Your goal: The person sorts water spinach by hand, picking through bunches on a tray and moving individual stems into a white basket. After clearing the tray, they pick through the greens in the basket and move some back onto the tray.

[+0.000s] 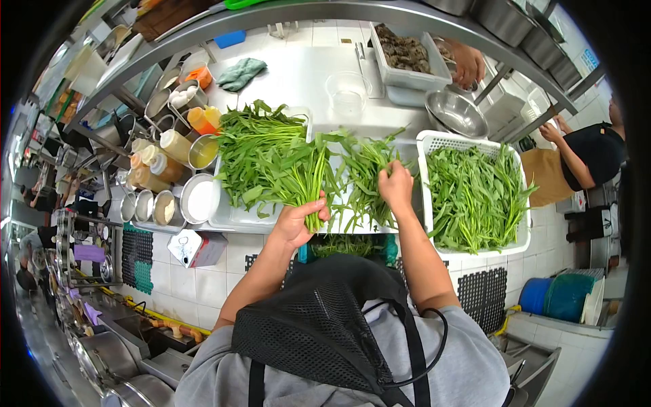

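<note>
My left hand (302, 222) is closed around the stems of a bunch of water spinach (310, 175), its leaves fanning away toward the far side of the counter. To the right, my right hand (397, 184) has its fingers curled at a looser clump of water spinach (363, 173); the fingertips are partly hidden. A large heap of water spinach (261, 146) lies on a tray left of centre. More of it fills a white perforated basket (426, 197) beside my right forearm. Below the counter edge, a green container (391, 249) holds more greens.
Sauce bottles (169, 146) and metal containers of seasoning, including a white-filled bowl (199, 198), line the left side. A clear tub (347, 95), a steel bowl (456, 114) and a bin of dark food (407, 61) stand behind. A shelf (339, 9) crosses overhead. Another person (590, 152) stands at right.
</note>
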Motion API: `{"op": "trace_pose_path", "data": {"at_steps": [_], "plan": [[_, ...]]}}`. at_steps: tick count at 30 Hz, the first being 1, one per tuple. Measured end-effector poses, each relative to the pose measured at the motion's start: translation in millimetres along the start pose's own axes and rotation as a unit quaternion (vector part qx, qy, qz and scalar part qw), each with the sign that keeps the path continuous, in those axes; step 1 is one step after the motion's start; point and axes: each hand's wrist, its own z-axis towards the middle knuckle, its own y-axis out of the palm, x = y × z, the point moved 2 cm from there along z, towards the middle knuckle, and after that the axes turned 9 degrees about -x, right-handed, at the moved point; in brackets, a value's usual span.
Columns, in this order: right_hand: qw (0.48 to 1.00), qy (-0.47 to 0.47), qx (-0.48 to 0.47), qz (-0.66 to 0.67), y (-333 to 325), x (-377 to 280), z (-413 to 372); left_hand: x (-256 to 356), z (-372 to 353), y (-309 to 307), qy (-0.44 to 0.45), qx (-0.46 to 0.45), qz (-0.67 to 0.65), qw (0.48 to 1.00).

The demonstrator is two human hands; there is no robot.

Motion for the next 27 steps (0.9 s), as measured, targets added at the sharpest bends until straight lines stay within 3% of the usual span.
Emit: {"op": "trace_pose_path", "data": {"at_steps": [3,5,6,7,11,13,14,16,17,20,22,25,27], "plan": [[0.995,-0.028,0.058,0.082,-40,-21,0,8,-2,5,0.019,0.029,-0.012,0.999],[0.982,-0.09,0.01,0.163,-62,-33,-6,12,-3,9,0.022,0.048,-0.012,0.999],[0.979,-0.075,-0.031,0.188,-71,-40,-13,13,-3,11,0.022,0.055,-0.012,0.998],[0.979,-0.074,-0.031,0.187,-70,-37,-19,14,-2,12,0.022,0.062,-0.013,0.998],[0.975,-0.032,-0.179,0.125,-23,1,-42,3,4,-1,0.004,0.048,-0.01,0.999],[0.933,0.048,-0.248,0.259,-8,9,-50,0,6,2,-0.011,0.045,0.026,0.999],[0.931,0.052,-0.25,0.26,-3,14,-55,-3,6,4,-0.007,0.066,0.056,0.996],[0.862,0.082,-0.292,0.406,-3,8,-64,-13,8,3,-0.015,0.08,0.083,0.993],[0.862,0.086,-0.29,0.407,-5,5,-65,-18,11,2,-0.018,0.092,0.111,0.989],[0.773,0.166,-0.326,0.518,-8,-3,-68,-45,17,-2,-0.007,0.122,0.157,0.98],[0.767,0.155,-0.302,0.545,-9,-8,-71,-59,19,-6,-0.043,0.171,0.194,0.965],[0.761,0.083,-0.268,0.585,-6,-20,-82,-77,31,-24,-0.071,0.169,0.219,0.958],[0.839,-0.029,-0.271,0.471,-7,-32,-97,-77,32,-16,-0.085,0.141,0.174,0.971]]}}
